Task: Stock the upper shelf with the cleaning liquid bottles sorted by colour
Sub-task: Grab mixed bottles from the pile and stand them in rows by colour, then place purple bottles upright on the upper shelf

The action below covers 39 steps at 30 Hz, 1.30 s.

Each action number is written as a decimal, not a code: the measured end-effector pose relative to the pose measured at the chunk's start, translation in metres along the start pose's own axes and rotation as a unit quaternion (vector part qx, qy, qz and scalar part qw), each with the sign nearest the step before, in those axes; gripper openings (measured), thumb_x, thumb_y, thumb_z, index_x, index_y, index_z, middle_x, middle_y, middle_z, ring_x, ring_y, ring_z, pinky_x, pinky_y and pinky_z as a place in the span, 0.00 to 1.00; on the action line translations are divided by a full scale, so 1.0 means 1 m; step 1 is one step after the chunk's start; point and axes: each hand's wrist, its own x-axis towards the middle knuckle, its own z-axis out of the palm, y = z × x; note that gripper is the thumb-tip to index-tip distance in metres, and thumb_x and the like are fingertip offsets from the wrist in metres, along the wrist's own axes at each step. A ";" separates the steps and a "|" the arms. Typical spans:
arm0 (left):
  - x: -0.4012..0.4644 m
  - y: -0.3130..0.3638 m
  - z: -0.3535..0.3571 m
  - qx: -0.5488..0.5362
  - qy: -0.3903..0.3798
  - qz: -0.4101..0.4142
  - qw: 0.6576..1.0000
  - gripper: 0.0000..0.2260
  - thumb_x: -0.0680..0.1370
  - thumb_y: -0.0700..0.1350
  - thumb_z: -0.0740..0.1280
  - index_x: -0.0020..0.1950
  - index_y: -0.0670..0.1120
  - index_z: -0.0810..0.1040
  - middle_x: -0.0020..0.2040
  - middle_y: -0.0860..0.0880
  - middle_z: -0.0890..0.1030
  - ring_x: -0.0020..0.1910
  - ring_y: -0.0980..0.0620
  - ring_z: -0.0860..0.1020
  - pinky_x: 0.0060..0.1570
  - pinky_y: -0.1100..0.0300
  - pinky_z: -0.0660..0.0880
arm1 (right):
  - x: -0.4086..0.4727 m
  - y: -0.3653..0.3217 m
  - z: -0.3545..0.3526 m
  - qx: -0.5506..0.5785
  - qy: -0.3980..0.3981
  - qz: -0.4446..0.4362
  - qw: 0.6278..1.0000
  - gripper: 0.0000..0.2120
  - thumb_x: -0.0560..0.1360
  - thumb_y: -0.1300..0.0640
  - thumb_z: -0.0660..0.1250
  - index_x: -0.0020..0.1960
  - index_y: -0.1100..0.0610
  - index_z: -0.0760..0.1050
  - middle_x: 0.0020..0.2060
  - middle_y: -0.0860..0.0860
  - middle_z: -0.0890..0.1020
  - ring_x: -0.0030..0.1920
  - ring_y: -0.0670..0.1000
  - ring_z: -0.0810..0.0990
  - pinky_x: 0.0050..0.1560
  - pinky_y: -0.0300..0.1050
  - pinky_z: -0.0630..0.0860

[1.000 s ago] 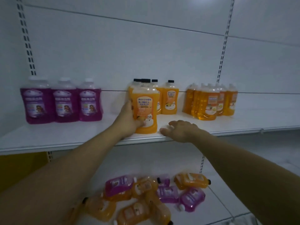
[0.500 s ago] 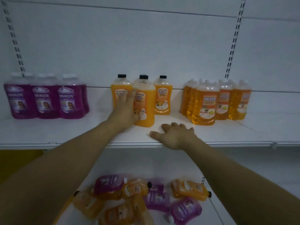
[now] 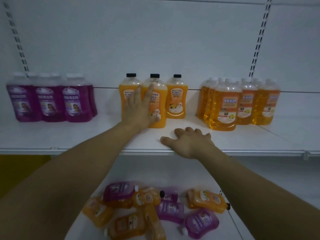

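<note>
On the upper shelf (image 3: 69, 137) stand three colour groups: purple bottles (image 3: 50, 99) at the left, opaque orange bottles with black caps (image 3: 176, 97) in the middle, clear amber bottles (image 3: 225, 108) at the right. My left hand (image 3: 138, 108) lies flat with straight fingers against the front of the middle orange bottle (image 3: 158, 103), which stands upright a little ahead of its two neighbours. My right hand (image 3: 187, 139) rests palm down on the shelf near its front edge, holding nothing.
On the lower shelf (image 3: 207, 174) lies a loose heap of purple and orange bottles (image 3: 147, 210) on their sides. Slotted uprights (image 3: 258, 38) run up the white back panel. Bare shelf surface lies between the three groups.
My left hand has let go of the orange bottle's side and opened flat against its front, with the bottle set further back. My right hand has stayed on the shelf.
</note>
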 end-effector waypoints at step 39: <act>-0.211 -0.009 -0.089 -0.100 -0.294 0.010 0.951 0.31 0.77 0.56 0.65 0.76 0.50 0.58 0.78 0.49 0.55 0.76 0.51 0.54 0.73 0.56 0.52 | -0.079 -0.001 0.024 0.047 0.160 -0.085 0.982 0.32 0.78 0.37 0.56 0.75 0.54 0.61 0.74 0.55 0.64 0.74 0.56 0.61 0.74 0.55 0.55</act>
